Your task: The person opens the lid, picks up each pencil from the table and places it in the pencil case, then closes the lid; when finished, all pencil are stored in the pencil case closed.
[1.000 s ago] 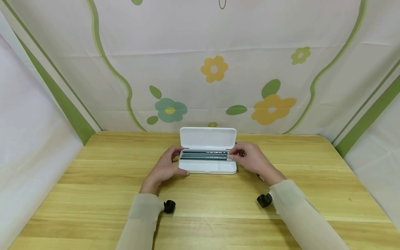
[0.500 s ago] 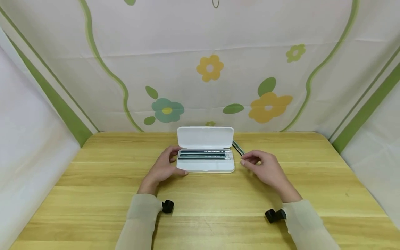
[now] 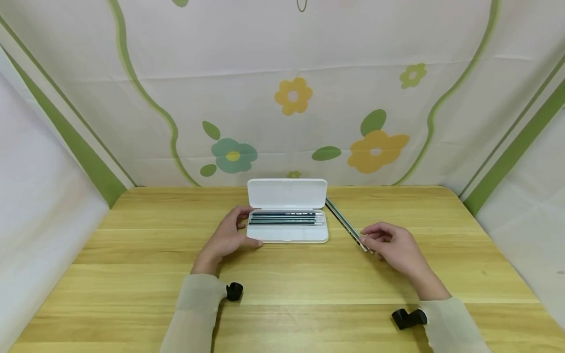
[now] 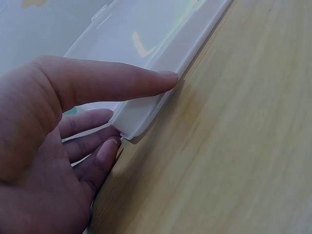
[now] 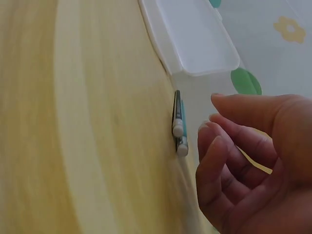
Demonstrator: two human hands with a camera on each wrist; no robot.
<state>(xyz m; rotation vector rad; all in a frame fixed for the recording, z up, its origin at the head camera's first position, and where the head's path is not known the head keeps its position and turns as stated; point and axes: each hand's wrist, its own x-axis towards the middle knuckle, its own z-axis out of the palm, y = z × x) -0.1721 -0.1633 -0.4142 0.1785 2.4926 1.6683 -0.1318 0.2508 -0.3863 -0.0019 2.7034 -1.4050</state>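
Observation:
A white pencil case point(image 3: 287, 237) lies on the table with its lid point(image 3: 287, 193) raised at the back. Several dark green pencils point(image 3: 282, 219) lie side by side inside it, white erasers to the right. My left hand point(image 3: 226, 240) holds the case's left end, its thumb along the front wall and its other fingers around the end. Right of the case, two loose pencils point(image 3: 344, 223) slant across the table, erasers toward me. My right hand point(image 3: 395, 247) is beside their eraser ends, fingers loosely curved; in the right wrist view a gap separates it from the pencils point(image 5: 179, 127).
The wooden table point(image 3: 282, 284) runs up to a flower-printed cloth point(image 3: 265, 73) at the back, with cloth at both sides too. A black wrist camera point(image 3: 235, 291) sits at the left cuff, another black camera point(image 3: 408, 318) at the right cuff.
My right hand has moved from the eraser ends inside the case rightward and toward me, to the loose pencils, which now show more fully. The left hand stays on the case.

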